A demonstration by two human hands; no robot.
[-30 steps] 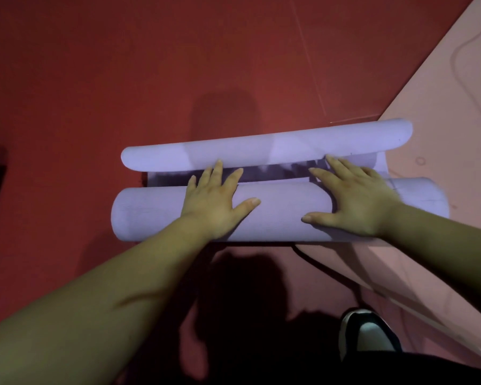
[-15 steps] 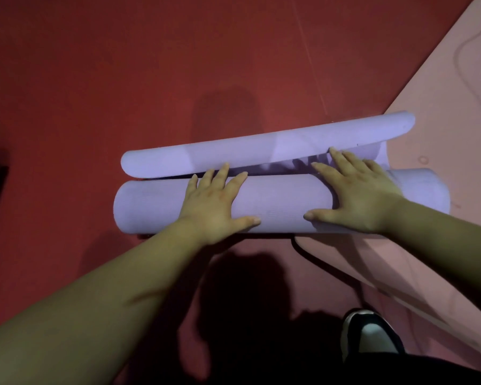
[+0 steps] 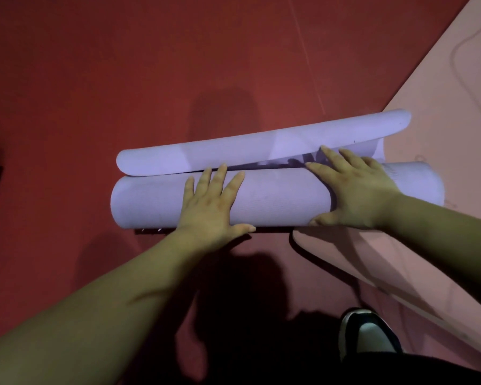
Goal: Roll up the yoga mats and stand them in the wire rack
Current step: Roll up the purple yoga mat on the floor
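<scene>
Beneath left grip point(image 3: 212, 207) and right grip point(image 3: 358, 193) — purple mat roll point(image 3: 275, 198); both released, fingers straight, pressing flat

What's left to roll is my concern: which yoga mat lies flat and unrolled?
The pale pink foam mat at the right, spread out flat; the lilac foam mat is almost fully rolled, pressed under the left hand and right hand.

lilac mat point(image 3: 156, 201), red floor point(image 3: 122, 65), pink mat point(image 3: 450, 107)

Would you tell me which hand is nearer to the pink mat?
Right. The right hand presses the roll at the edge of the pink mat; the left hand presses the roll farther left, over red floor.
</scene>
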